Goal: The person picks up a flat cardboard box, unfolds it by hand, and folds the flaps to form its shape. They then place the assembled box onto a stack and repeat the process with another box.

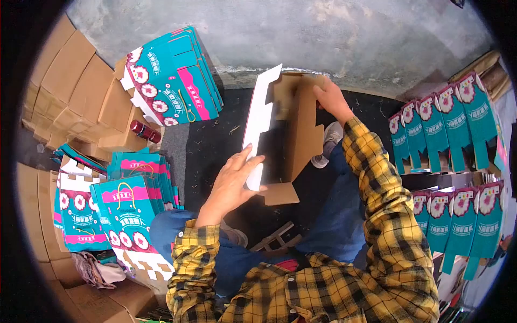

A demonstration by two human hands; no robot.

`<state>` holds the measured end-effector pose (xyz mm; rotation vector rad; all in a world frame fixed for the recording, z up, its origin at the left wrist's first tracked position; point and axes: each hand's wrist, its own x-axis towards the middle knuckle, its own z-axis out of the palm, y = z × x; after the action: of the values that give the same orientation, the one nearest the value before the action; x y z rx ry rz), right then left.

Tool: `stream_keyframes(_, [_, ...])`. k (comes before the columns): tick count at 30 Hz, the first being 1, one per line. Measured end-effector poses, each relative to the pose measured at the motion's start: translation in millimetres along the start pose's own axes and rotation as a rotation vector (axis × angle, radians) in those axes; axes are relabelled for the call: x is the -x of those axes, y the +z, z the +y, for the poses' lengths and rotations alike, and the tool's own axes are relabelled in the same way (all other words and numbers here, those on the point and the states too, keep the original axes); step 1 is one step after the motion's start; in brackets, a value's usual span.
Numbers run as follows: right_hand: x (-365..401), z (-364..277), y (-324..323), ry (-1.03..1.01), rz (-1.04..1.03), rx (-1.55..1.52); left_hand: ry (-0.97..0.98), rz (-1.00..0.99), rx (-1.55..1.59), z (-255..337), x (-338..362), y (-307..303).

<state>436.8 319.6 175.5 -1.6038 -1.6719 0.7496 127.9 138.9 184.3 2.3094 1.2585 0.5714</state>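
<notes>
Carton (304, 132): open, plain brown inside, raised above the dark mat (215, 142), its far end toward the mat's far edge
White panel (260, 121): the carton's left side, notched along its inner edge
Brown flap (281, 194): juts out at the carton's near end
Left grip (232, 177): grasping the white panel by its near end, thumb and fingers spread on it
Right grip (329, 97): grasping the carton at its far right corner
Shoe (329, 142): on the mat, just right of the carton
Wooden slats (277, 238): near the mat's near edge, between the legs
Far left corner of the mat: teal stack (177, 75) leaning there, a dark red cylinder (145, 131) near it
Left edge: more teal packaging (126, 194), piled before brown boxes (83, 89)
Right edge: two rows of teal cartons (449, 129) beyond it
Far edge: grey wall (301, 35)
</notes>
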Motion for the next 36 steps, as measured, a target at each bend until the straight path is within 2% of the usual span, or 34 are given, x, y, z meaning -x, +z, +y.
stream_keyframes(2, [-3, 6, 0, 0.041, -0.013, -0.048, 0.010, -0.021, -0.013, 1, -1, 0])
stream_keyframes(4, [-9, 17, 3, -0.115, 0.149, 0.055, 0.022, -0.034, -0.053, 2, -2, 1])
stream_keyframes(5, [-11, 22, 3, -0.116, 0.148, 0.054, 0.020, -0.033, -0.054, 1, -3, 2])
stream_keyframes(7, [-5, -3, -3, -0.214, 0.199, 0.475, 0.059, -0.032, -0.126, -1, -5, 5])
stream_keyframes(8, [-7, -11, -3, -0.215, 0.199, 0.475, 0.058, -0.031, -0.126, -2, -6, 5])
stream_keyframes(10, [-10, -18, 0, -0.564, 0.374, 0.950, 0.060, -0.026, -0.116, -3, -9, 8])
stream_keyframes(14, [-41, -21, 5, -0.644, 0.271, 0.893, 0.056, -0.057, -0.105, 2, -17, 6])
stream_keyframes(16, [-49, -16, 12, -0.460, 0.219, 0.801, 0.056, -0.055, -0.095, 4, -17, 6])
stream_keyframes(19, [-50, -14, 1, -0.421, 0.263, 0.758, 0.057, -0.105, -0.049, 7, -17, 3])
stream_keyframes(23, [-35, -30, -32, -0.320, 0.312, 0.756, 0.124, -0.169, -0.153, 9, -20, 10])
stream_keyframes(27, [-30, -11, -22, -0.402, 0.263, 0.829, 0.108, -0.175, -0.180, 6, -30, 16])
stream_keyframes(29, [-31, 0, -16, -0.459, 0.089, 0.778, 0.077, -0.175, -0.183, 2, -35, 16])
stream_keyframes(31, [-27, -1, -14, -0.480, 0.055, 0.785, 0.060, -0.193, -0.177, 2, -38, 14])
stream_keyframes(33, [-22, 1, -13, -0.532, -0.123, 0.807, 0.036, -0.197, -0.207, 5, -39, 12])
stream_keyframes(36, [-16, 19, -8, -0.549, -0.198, 0.829, 0.014, -0.206, -0.087, 0, -37, 14])
